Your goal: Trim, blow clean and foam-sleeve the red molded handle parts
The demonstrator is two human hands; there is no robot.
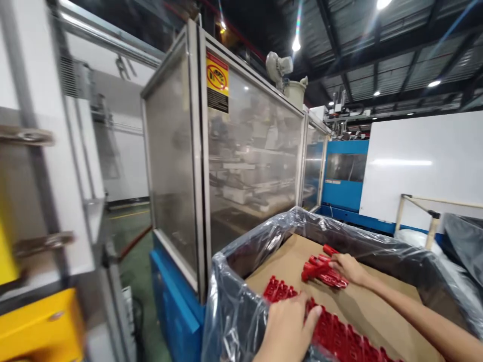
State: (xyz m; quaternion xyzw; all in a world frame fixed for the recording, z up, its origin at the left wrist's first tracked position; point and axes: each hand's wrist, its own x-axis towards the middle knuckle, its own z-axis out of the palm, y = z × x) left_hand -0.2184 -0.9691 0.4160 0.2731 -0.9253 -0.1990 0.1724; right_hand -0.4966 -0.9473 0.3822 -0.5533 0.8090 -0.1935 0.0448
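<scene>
My right hand [350, 269] is closed on a small bunch of red plastic parts [324, 271], held over the brown cardboard sheet [290, 256] inside a lined bin. My left hand [289, 327] lies over a row of similar red plastic parts [339, 332] along the near side of the bin. Its thumb is spread from the fingers, and the fingertips touch the row. The row runs from left of this hand to the bottom edge of the view, partly covered by the hand.
Clear plastic lining [234, 301] drapes over the bin's rim. Behind the bin stands a machine enclosure [256, 171] with framed panels and a blue base. A yellow machine part [41, 327] is at lower left. A pale tubular frame [413, 216] stands at right.
</scene>
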